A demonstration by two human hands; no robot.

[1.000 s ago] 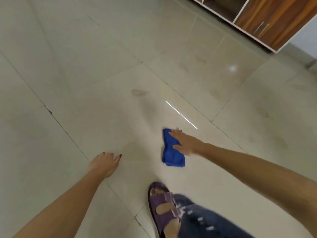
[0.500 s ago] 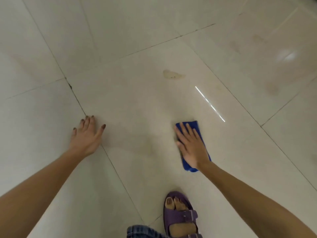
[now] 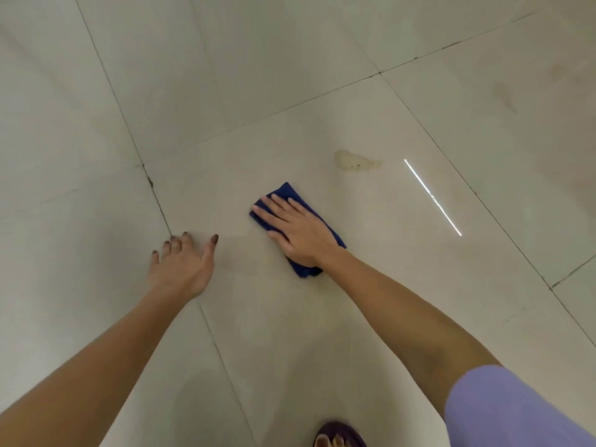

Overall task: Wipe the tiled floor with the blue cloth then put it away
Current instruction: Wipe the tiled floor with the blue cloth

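Note:
A folded blue cloth (image 3: 285, 192) lies flat on the pale tiled floor (image 3: 371, 285) near the middle of the view. My right hand (image 3: 298, 229) presses down on it, palm flat, fingers stretched and pointing up-left, so most of the cloth is hidden beneath it. My left hand (image 3: 183, 264) rests on the floor to the left of the cloth, fingers spread, holding nothing. A brownish stain (image 3: 354, 161) sits on the same tile, beyond and to the right of the cloth.
Dark grout lines (image 3: 158, 204) cross the floor. A bright streak of reflected light (image 3: 432, 196) lies right of the stain. Faint smudges (image 3: 503, 95) mark the far-right tile. My purple sandal (image 3: 338, 437) shows at the bottom edge.
The view has tipped further down; the cabinet seen earlier is out of frame. My right hand has slid the cloth to the left, nearer my left hand, which stays planted on the floor.

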